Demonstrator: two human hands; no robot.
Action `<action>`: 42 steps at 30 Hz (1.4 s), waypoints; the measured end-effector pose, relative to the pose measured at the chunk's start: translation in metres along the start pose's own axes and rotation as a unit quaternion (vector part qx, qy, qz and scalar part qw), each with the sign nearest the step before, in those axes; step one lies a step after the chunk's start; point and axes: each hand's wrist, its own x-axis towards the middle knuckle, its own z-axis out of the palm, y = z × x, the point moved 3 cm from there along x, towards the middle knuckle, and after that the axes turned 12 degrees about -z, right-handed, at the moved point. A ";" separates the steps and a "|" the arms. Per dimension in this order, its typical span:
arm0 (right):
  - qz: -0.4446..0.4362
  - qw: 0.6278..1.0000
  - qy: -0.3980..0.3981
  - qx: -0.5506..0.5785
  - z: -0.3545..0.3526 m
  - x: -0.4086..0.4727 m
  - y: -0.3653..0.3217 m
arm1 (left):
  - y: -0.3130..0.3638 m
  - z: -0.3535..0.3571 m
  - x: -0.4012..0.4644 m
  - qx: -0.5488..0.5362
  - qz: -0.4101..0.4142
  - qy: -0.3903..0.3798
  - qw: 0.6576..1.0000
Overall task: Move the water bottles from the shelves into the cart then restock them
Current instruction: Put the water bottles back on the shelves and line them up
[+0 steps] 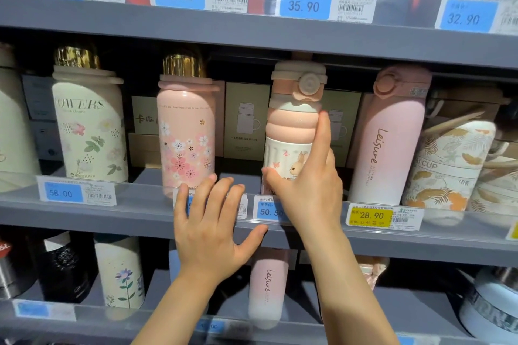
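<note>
A pink and white rabbit bottle (291, 126) stands upright on the middle shelf (84, 213). My right hand (308, 185) grips its lower body, thumb on the left side and fingers up its right side. My left hand (207, 221) is spread flat with straight fingers over the shelf's front rail, just below a pink cherry-blossom bottle (185, 131). A cream floral bottle (89, 126) with a gold cap stands further left. A pink "Leisure" bottle (389, 137) and a leaf-patterned bottle (445, 165) stand to the right. No cart is in view.
The upper shelf rail (252, 33) carries blue price tags and hangs close above the bottle caps. Boxes (246, 120) stand behind the bottles. The lower shelf holds a black bottle (64, 266), a flower bottle (120, 272), and another pink bottle (267, 286).
</note>
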 end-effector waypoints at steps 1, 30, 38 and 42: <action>-0.002 1.000 0.006 -0.009 0.001 0.000 -0.001 | 0.000 0.000 0.000 0.001 0.000 0.000 1.000; 0.005 0.986 0.165 0.022 -0.089 -0.022 0.084 | 0.109 0.015 -0.009 -0.063 0.073 -0.033 0.995; 0.033 0.993 0.037 0.103 -0.091 -0.013 0.103 | 0.113 0.022 -0.013 -0.006 0.077 -0.004 0.997; 0.026 0.996 0.026 0.079 -0.088 -0.008 0.101 | 0.113 0.021 -0.013 0.001 0.073 -0.004 0.997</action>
